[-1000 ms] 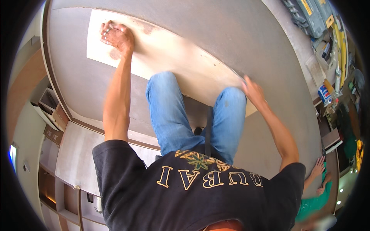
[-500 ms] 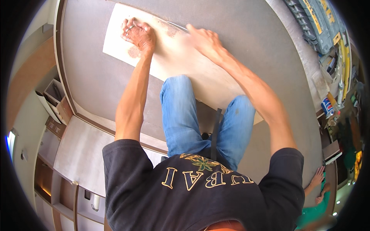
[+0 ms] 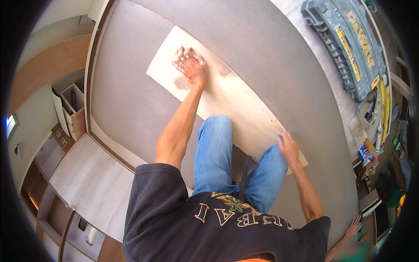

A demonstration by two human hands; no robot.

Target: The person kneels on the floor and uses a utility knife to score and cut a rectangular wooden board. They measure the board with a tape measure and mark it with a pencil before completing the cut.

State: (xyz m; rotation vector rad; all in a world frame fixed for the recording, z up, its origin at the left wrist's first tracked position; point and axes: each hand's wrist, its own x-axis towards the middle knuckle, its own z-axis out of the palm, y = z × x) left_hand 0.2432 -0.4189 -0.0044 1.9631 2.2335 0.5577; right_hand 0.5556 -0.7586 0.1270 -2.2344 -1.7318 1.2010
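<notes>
A long pale board point(image 3: 242, 107) with brown smudges lies slantwise on a wide grey panel point(image 3: 131, 74). My left hand point(image 3: 192, 69) presses on the board's far left part, its fingers bent and apart, with nothing in them. Beside my right knee, at the board's near right end, is my right hand point(image 3: 288, 148). Its fingers are closed at the board's edge; motion blurs whatever is at their tips, and I cannot make it out. My knees overlap the board's near edge.
A grey tool case point(image 3: 353, 48) stands at far right, with a yellow bar point(image 3: 386, 105) and a blue, red and white container point(image 3: 364, 155) nearer. Another person's hand point(image 3: 354, 227) rests at lower right. Open shelving point(image 3: 48, 187) and a pale panel point(image 3: 91, 179) lie left.
My right hand has slid along the board's far edge, toward me and to the right, to its near end. My left hand keeps its place on the board. The view has shifted.
</notes>
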